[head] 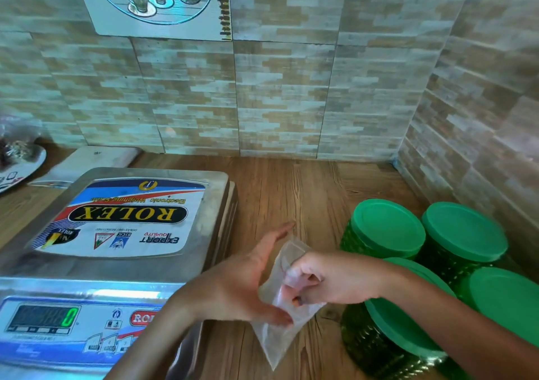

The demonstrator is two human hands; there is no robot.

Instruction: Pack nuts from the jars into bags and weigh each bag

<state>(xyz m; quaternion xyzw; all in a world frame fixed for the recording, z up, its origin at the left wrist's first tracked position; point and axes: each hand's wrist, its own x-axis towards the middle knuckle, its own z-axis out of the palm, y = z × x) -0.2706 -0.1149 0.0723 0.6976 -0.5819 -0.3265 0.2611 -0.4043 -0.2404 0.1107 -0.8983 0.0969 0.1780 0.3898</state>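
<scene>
A small clear plastic bag (275, 338) hangs between my hands above the wooden counter, and I cannot see any nuts in it. My left hand (242, 280) holds it from the left, thumb pinching its lower part and fingers stretched out behind it. My right hand (323, 280) pinches the bag's upper part with curled fingers. Several green jars with green lids stand at the right; one jar (386, 228) is behind my right wrist, another jar (463, 230) stands by the wall. An electronic scale (116, 219) with a bare steel pan sits at the left; its display (43, 318) reads 0.
A white plate (20, 163) with something on it stands at the far left edge. A flat white packet (96, 160) lies behind the scale. Tiled walls close off the back and the right. Bare wooden counter (291, 187) lies between scale and jars.
</scene>
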